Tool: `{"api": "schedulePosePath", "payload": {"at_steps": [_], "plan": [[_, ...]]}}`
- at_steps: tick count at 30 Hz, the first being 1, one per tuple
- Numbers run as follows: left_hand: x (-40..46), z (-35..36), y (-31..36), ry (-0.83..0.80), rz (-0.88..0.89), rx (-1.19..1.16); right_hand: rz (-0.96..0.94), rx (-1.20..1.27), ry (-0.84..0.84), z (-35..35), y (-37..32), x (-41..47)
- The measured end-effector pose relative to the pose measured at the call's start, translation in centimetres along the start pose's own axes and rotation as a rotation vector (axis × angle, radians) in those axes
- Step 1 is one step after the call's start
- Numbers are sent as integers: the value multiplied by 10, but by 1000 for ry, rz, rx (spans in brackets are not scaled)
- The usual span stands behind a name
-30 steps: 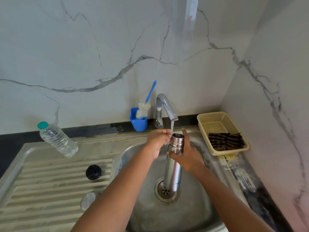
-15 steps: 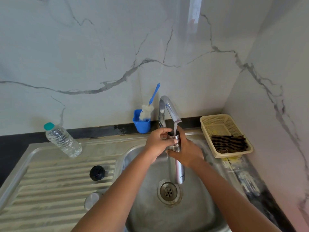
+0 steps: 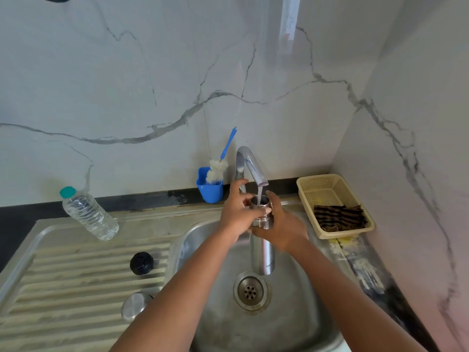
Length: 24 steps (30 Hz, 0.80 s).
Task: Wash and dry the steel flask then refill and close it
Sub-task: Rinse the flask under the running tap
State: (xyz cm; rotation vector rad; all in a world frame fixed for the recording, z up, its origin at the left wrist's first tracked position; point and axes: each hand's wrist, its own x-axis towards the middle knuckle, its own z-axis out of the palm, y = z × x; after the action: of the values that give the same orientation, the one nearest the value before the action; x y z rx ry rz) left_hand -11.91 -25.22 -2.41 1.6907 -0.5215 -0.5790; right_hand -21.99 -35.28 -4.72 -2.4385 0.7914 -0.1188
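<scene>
— Steel, is it, what you've got under the tap?

— Yes. You hold the steel flask (image 3: pixel 262 252) upright over the sink (image 3: pixel 299 313) basin, its open mouth right beneath the tap (image 3: pixel 250 165) spout, and a thin stream of water (image 3: pixel 260 196) runs into it.

— And your hands?

— Your left hand (image 3: pixel 237 214) has its fingers curled round the flask's neck from the left. Your right hand (image 3: pixel 283 227) grips the shoulder just below, thumb up beside the rim. Both are clamped on the flask, which hangs clear above the drain (image 3: pixel 251 290).

— What else lies about you?

— On the ribbed drainboard (image 3: pixel 76 288) to the left, a black stopper (image 3: pixel 141 262) and, nearer you, a steel cap (image 3: pixel 134 304). Farther left a clear plastic bottle (image 3: pixel 88 214) with a teal lid leans at the back. Behind the tap stands a blue cup (image 3: pixel 210 190) holding a white brush (image 3: pixel 218 168) with a blue handle. On the right, a cream basket (image 3: pixel 327 189) holds a dark striped cloth (image 3: pixel 340 217).
</scene>
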Motion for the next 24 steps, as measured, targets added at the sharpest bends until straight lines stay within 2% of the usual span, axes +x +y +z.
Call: {"api": "schedulePosePath", "payload": {"at_steps": [4, 9, 13, 18, 20, 24], "plan": [[1, -9, -2, -65, -21, -17, 17, 73, -54, 2, 12, 0], [-2, -12, -3, -132, -27, -36, 11, 201, -35, 7, 13, -2], [-2, -7, -2, -107, -36, -52, 51, 219, 81, 10, 6, -4], [0, 7, -1, 22, 17, 51, 113, 159, 251, 21, -5, -4], [1, 5, -1, 52, 40, 54, 85, 217, 201, 18, -2, 0], [4, -13, 0, -28, 34, -34, 1, 367, -27, 3, 16, 7]]}}
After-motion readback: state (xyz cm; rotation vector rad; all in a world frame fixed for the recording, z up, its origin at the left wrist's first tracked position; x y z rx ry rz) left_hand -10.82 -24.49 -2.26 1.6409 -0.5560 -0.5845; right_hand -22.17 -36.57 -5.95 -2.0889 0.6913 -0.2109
